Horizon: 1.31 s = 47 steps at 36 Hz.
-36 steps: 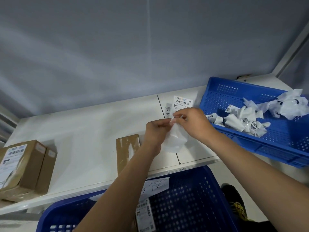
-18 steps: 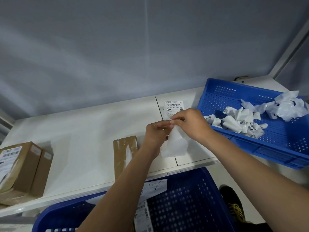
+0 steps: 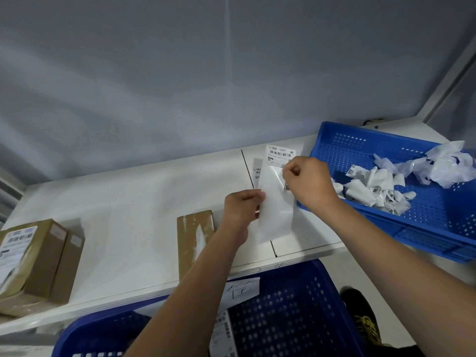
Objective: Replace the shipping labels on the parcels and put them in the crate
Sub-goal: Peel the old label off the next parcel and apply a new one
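Observation:
My left hand (image 3: 242,210) pinches the left edge of a white backing sheet (image 3: 275,215) held above the white table (image 3: 123,220). My right hand (image 3: 307,185) pinches a shipping label (image 3: 279,154) at the sheet's upper right corner; the label's printed barcode end stands up beyond my fingers. A flat brown parcel (image 3: 194,238) with tape residue and no label lies on the table just left of my left forearm. A blue crate (image 3: 283,313) sits below the table's front edge, with labelled parcels partly hidden under my arm.
A second blue crate (image 3: 425,222) on the right holds crumpled old labels and backing paper (image 3: 381,186). Two brown boxes (image 3: 38,256), one with a label on it, stand at the table's left end. A grey wall backs the table. A shoe shows at the lower right.
My right hand has moved up and to the right, pulling the label away from the backing sheet, so more of the sheet hangs free. My left hand has kept its hold.

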Each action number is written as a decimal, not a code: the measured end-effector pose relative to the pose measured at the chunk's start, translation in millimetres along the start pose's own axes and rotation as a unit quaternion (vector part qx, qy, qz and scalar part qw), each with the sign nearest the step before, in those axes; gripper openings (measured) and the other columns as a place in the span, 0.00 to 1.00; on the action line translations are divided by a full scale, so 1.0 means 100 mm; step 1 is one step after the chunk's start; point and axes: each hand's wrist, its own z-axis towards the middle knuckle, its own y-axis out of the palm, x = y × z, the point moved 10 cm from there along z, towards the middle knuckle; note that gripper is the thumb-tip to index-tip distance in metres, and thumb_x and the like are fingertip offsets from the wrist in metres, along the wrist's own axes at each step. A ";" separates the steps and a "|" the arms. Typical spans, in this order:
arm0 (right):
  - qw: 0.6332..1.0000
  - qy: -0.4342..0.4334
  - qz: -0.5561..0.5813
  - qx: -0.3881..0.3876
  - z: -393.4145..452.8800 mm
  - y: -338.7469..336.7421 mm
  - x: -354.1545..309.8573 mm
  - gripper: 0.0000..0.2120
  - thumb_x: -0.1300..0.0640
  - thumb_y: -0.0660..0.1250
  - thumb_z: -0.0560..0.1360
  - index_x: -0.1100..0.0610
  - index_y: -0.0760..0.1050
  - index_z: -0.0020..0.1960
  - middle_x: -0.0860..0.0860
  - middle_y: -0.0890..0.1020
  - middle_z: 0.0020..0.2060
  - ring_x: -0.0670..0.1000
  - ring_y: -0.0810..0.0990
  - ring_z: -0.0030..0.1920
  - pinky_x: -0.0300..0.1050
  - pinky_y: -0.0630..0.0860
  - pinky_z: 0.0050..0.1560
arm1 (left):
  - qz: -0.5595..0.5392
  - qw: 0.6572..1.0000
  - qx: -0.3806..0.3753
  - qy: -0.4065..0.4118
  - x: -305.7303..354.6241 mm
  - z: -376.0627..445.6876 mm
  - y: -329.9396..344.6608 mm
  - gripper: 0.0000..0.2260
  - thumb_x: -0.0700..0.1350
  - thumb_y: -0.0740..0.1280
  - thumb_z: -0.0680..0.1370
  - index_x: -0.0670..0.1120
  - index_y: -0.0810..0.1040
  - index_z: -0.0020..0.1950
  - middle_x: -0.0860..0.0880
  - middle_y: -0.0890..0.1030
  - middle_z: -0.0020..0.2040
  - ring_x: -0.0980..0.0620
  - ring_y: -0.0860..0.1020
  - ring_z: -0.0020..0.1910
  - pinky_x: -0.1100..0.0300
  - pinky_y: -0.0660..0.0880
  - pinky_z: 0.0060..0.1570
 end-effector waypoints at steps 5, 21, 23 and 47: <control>0.999 0.007 -0.015 0.041 0.07 -0.22 0.01 0.07 0.62 0.66 0.77 0.59 0.83 0.45 0.52 0.84 0.38 0.52 0.80 0.40 0.43 0.74 0.44 | 0.020 1.000 0.017 0.004 0.01 0.00 -0.02 0.07 0.36 0.70 0.80 0.43 0.84 0.44 0.42 0.85 0.48 0.45 0.80 0.45 0.54 0.79 0.46; 0.982 -0.017 -0.142 0.120 0.42 -1.03 -0.06 0.09 0.62 0.63 0.76 0.57 0.83 0.45 0.55 0.82 0.38 0.57 0.75 0.36 0.42 0.67 0.39 | 0.038 0.997 0.059 -0.016 -0.16 0.04 -0.13 0.08 0.36 0.72 0.77 0.46 0.84 0.39 0.45 0.84 0.42 0.45 0.81 0.43 0.50 0.81 0.52; 0.981 -0.011 -0.143 0.130 0.43 -1.12 -0.06 0.10 0.62 0.63 0.77 0.58 0.84 0.48 0.57 0.85 0.42 0.59 0.78 0.40 0.44 0.71 0.41 | 0.038 0.997 0.062 -0.023 -0.20 0.05 -0.14 0.08 0.36 0.73 0.77 0.46 0.84 0.39 0.45 0.84 0.41 0.45 0.81 0.42 0.49 0.81 0.52; 0.986 0.006 -0.047 0.163 0.37 -1.15 -0.12 0.14 0.65 0.63 0.76 0.58 0.84 0.55 0.55 0.86 0.50 0.56 0.83 0.48 0.40 0.74 0.49 | 0.035 0.994 0.070 -0.072 -0.39 0.06 -0.17 0.09 0.34 0.70 0.77 0.44 0.83 0.40 0.43 0.81 0.40 0.44 0.76 0.43 0.52 0.72 0.45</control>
